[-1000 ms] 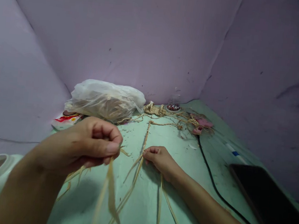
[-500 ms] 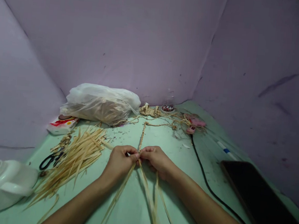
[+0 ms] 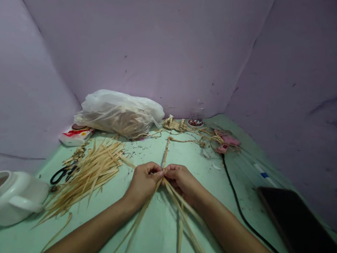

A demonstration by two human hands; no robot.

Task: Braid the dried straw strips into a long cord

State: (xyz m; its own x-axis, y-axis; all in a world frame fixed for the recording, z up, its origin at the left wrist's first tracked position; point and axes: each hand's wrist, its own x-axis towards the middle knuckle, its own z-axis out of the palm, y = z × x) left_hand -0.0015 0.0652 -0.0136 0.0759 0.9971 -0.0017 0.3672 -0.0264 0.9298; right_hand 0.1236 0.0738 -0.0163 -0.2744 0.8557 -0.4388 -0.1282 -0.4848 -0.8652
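A narrow braid [image 3: 166, 152] of pale dried plant strips runs away from me along the table. At its near end my left hand [image 3: 146, 178] and my right hand [image 3: 181, 179] pinch side by side, their fingertips almost meeting. Loose strips [image 3: 180, 233] fan out from between the fingers toward me, some beneath the left hand and others under the right forearm. Both hands are closed on the strips; the exact crossing at the fingertips is too small to make out.
Left lie a pile of dried strips [image 3: 101, 168], black-handled scissors [image 3: 59, 175] and a white ceramic pot [image 3: 15, 203]. Behind is a plastic bag [image 3: 119, 113], a woven piece [image 3: 174, 124] and a bead jar [image 3: 195, 122]. Right are a pink glue gun [image 3: 226, 140], its cord [image 3: 233, 196] and a dark phone-like slab [image 3: 293, 226].
The view has shifted, so the whole scene sits slightly to the right. Loose strips in the middle have swung rightward, toward the right forearm. Both hands still pinch the braid's end.
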